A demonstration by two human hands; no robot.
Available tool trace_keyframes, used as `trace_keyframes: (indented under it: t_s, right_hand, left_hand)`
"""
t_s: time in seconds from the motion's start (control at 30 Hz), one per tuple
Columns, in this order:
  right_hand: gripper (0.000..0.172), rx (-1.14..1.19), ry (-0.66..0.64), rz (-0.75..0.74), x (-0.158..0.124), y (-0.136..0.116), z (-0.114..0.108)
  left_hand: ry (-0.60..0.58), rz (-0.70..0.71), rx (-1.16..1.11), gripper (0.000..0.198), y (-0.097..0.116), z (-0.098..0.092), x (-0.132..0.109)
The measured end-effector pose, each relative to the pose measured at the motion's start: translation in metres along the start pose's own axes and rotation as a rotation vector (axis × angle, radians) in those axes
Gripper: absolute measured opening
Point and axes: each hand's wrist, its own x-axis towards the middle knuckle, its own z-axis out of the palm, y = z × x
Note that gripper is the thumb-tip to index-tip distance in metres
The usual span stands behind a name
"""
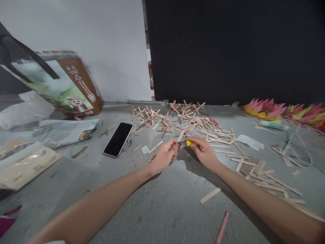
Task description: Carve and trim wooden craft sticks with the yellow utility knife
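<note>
Near the middle of the grey table, my left hand [164, 156] pinches a wooden craft stick [181, 135] that points up and away from me. Close on its right, my right hand [206, 155] is closed around a yellow utility knife [188, 143], whose dark front end meets the stick by my left fingertips. Whether the blade is cutting in cannot be seen. Just beyond both hands lies a heap of crossed craft sticks [166, 123]. One loose stick [210, 195] rests nearer to me, with a pink pencil-like rod [222, 227] below it.
A black phone [118, 139] lies left of my hands. Farther left stand a printed carrier bag [78, 88] and plastic packets [27, 166]. More loose sticks [269, 179] spread to the right, near a glue tube [273, 125] and pink-yellow paper petals [269, 110]. A black panel [233, 51] rises behind.
</note>
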Motion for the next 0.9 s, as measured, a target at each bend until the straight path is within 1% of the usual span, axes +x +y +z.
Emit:
trace_keyframes:
  t_s: [0.1, 0.2, 0.3, 0.5, 0.63, 0.8, 0.9]
  right_hand:
    - [0.027, 0.007, 0.002, -0.018, 0.0005, 0.0006, -0.0003]
    - [0.027, 0.027, -0.006, -0.016, 0.0003, 0.0018, -0.0004]
    - [0.027, 0.037, -0.009, -0.014, -0.0001, 0.0021, -0.0003]
    - [0.027, 0.038, -0.009, -0.034, 0.0005, 0.0013, -0.0013]
    - [0.027, 0.060, -0.040, -0.037, 0.0007, 0.0038, -0.0021]
    - [0.027, 0.061, -0.068, -0.040, -0.0003, 0.0064, -0.0018]
    - [0.027, 0.054, -0.054, -0.040, -0.0011, 0.0054, -0.0010]
  left_hand:
    - [-0.004, -0.019, -0.001, 0.041, 0.0019, -0.0010, -0.0002]
    - [-0.039, -0.033, -0.019, 0.041, 0.0025, -0.0010, -0.0002]
    - [-0.078, -0.027, -0.025, 0.039, 0.0034, 0.0003, -0.0013]
    - [-0.099, -0.020, 0.016, 0.038, 0.0041, 0.0002, -0.0027]
    - [-0.173, -0.027, 0.018, 0.039, -0.0015, -0.0038, 0.0000]
    - [-0.194, -0.016, 0.030, 0.043, -0.0044, -0.0048, 0.0014]
    - [-0.191, -0.022, 0.037, 0.045, -0.0030, -0.0033, 0.0006]
